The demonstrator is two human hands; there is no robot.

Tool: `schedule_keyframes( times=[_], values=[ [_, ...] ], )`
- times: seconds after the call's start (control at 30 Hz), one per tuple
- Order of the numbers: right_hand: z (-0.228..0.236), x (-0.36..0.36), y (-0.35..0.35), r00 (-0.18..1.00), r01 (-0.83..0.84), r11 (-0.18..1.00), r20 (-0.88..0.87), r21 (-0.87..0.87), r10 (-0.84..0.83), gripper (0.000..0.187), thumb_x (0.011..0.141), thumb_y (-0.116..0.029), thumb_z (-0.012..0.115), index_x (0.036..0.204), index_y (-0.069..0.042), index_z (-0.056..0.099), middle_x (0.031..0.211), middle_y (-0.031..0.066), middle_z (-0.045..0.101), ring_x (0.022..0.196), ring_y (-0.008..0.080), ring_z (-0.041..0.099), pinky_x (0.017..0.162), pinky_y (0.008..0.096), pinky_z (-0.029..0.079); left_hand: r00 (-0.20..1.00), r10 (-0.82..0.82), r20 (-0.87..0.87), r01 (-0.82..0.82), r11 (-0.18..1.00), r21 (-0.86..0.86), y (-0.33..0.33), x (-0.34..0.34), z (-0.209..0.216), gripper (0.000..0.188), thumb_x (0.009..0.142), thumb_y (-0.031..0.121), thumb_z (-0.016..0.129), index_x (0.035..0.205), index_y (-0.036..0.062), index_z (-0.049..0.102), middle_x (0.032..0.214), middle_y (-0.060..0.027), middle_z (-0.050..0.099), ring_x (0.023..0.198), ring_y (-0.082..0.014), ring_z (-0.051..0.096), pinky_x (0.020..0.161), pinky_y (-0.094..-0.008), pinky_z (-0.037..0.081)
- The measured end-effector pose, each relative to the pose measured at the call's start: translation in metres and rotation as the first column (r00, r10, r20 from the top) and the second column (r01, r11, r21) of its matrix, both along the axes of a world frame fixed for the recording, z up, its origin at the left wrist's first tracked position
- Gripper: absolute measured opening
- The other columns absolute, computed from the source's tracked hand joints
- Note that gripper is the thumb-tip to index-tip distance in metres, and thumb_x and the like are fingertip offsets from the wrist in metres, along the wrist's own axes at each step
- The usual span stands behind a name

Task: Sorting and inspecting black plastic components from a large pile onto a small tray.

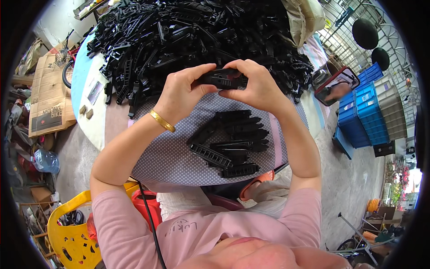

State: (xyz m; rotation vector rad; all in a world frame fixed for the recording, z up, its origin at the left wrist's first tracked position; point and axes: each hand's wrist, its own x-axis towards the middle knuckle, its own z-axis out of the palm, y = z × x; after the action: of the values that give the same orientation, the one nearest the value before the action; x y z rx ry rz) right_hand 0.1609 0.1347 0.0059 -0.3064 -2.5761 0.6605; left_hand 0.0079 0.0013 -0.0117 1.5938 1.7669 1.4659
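Part in hand: a single dark shape, a black plastic piece, held up in front of the near edge of the big pile, level and lying left to right. The fingers cover both its ends, so from my remote view it could be one piece or two pressed together; I cannot tell.

Grip: I see the left hand closed around the piece's left end, thumb on the near side, fingers on the far side. The right hand pinches the right end in the same way. A gold bracelet circles the left wrist.

Just nearer the wearer, between the forearms, I log a small group of loose black parts, most lying roughly side by side, with a ladder-like strip slanting across at its left. They rest on a grey dotted cloth that covers the near part of the tabletop.

Beyond the hands, a large heap of black parts fills the far side. Two small stones sit left of it; a tan sack stands at its far right.

Outward: blue crates at right, a cardboard box at left, a yellow chair at lower left.
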Motion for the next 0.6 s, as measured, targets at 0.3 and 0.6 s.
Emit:
schedule_keyframes(
  times=[0.3, 0.6],
  values=[
    [0.005, 0.001, -0.006, 0.982, -0.027, 0.998, -0.186, -0.051, 0.017, 0.036, 0.059, -0.018, 0.081, 0.089, -0.003, 0.068, 0.077, 0.0076, 0.067, 0.068, 0.0190, 0.063, 0.066, 0.0280, 0.048, 0.987, 0.000, -0.162, 0.010, 0.998, 0.063, -0.005, 0.003, 0.014, 0.036, 0.072, 0.001, 0.070, 0.107, 0.0012, 0.062, 0.090, -0.0120, 0.067, 0.073, -0.0155, 0.066, 0.066, -0.0236, 0.052],
    [0.007, 0.003, -0.002, 0.998, -0.009, 0.981, -0.065, -0.193, -0.003, 0.031, 0.065, -0.014, 0.078, 0.092, -0.002, 0.067, 0.079, 0.0061, 0.067, 0.072, 0.0122, 0.062, 0.069, 0.0247, 0.048, 0.991, -0.111, 0.079, 0.112, 0.994, -0.013, -0.004, -0.004, 0.012, 0.037, 0.076, 0.003, 0.070, 0.111, 0.0010, 0.060, 0.095, -0.0055, 0.065, 0.082, -0.0080, 0.060, 0.074, -0.0210, 0.050]
  ],
)
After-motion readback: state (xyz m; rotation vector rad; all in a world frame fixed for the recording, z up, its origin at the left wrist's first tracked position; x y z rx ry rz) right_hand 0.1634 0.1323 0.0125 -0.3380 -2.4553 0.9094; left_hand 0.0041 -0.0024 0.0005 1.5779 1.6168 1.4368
